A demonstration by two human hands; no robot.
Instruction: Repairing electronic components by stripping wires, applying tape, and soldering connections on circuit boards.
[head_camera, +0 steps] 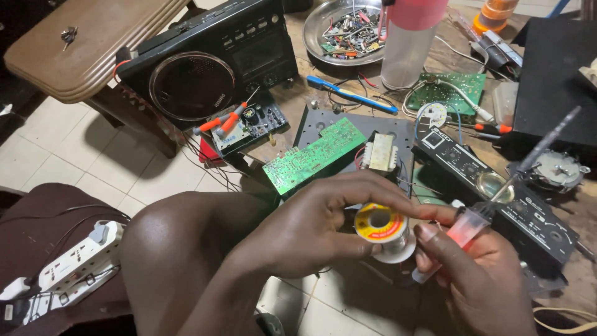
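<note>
My left hand (317, 224) grips a small spool of solder wire (382, 231) with a yellow and red label, fingers wrapped around its rim. My right hand (479, 274) holds a soldering iron with a clear red handle (467, 227); its thin shaft (541, 149) points up and to the right. The thumb and forefinger of my right hand touch the spool's right side. Both hands are low in the head view, just in front of a green circuit board (311, 155) that leans on a grey metal chassis (348, 127) with a transformer (380, 152).
A black radio (211, 62) stands at the back left, with an opened board and red-handled tools (239, 121) before it. A metal dish of parts (348, 28), a clear plastic bottle (407, 50), another green board (451, 90) and black panels (497, 180) crowd the wooden bench. A white power strip (81, 258) lies lower left.
</note>
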